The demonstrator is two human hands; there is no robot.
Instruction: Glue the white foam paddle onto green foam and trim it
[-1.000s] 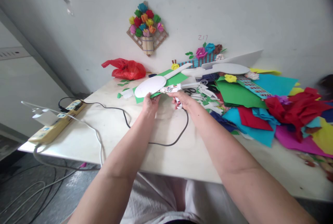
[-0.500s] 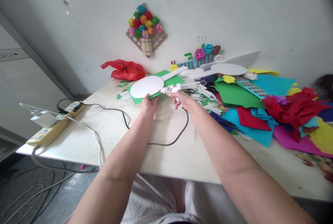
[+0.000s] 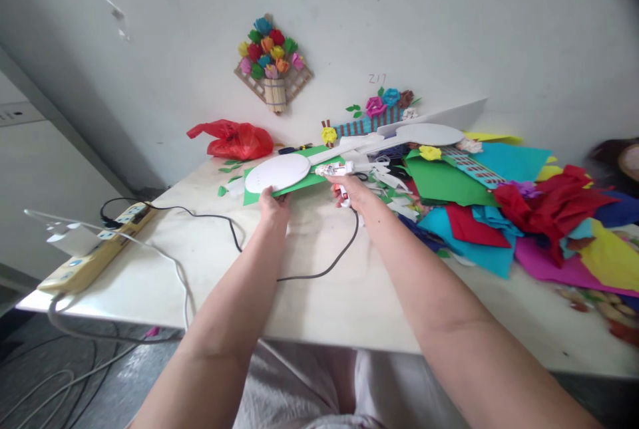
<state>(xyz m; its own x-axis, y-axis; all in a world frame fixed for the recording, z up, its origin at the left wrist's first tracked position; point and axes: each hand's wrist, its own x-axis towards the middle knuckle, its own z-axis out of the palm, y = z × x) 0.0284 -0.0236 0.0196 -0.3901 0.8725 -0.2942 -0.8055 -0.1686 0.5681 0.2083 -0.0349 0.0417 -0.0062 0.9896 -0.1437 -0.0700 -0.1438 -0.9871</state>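
Observation:
My left hand (image 3: 273, 206) grips the near edge of a green sheet (image 3: 252, 197) and a white oval board (image 3: 277, 173) lying on it, thumb on top and fingers underneath. A long white strip runs from the oval up to the right. My right hand (image 3: 347, 191) is closed around a white glue gun (image 3: 344, 168) with a red switch. The gun's nozzle end points left, just right of the oval. A black cord hangs from its handle and loops across the table.
A yellow power strip (image 3: 82, 269) with plugs sits at the left. Behind lie a red plastic bag (image 3: 239, 142) and a second white oval (image 3: 430, 134). Coloured paper, with a crumpled red sheet (image 3: 554, 206), covers the right side. A flower decoration (image 3: 272, 60) hangs on the wall.
The left hand has shifted slightly left with the oval board and green sheet, away from the gun's nozzle. More green sheet shows between them. The whole view has shifted a little.

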